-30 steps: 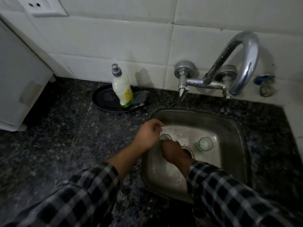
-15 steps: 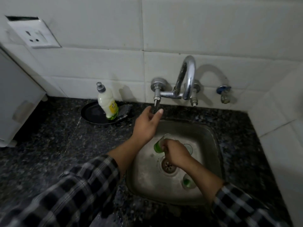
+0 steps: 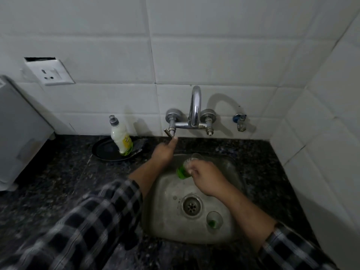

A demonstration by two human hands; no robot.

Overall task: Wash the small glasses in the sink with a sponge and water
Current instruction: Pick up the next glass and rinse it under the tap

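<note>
Worktop [image 3: 64, 182]: dark speckled stone below white wall tiles, with a steel sink [image 3: 155, 221] set into it.
Held glass [image 3: 186, 168]: small, green at the bottom, tilted above the back left of the sink.
Right hand [image 3: 206, 178]: fingers curled round the held glass.
Left hand [image 3: 162, 152]: fingers straight and together, tips touching the left lever [image 3: 169, 132] of the wall tap [image 3: 195, 106].
Second glass [image 3: 214, 222]: upright on the sink floor, just right of the drain [image 3: 191, 205].
Further left: soap bottle [image 3: 121, 138] standing on a black plate [image 3: 103, 151].
</note>
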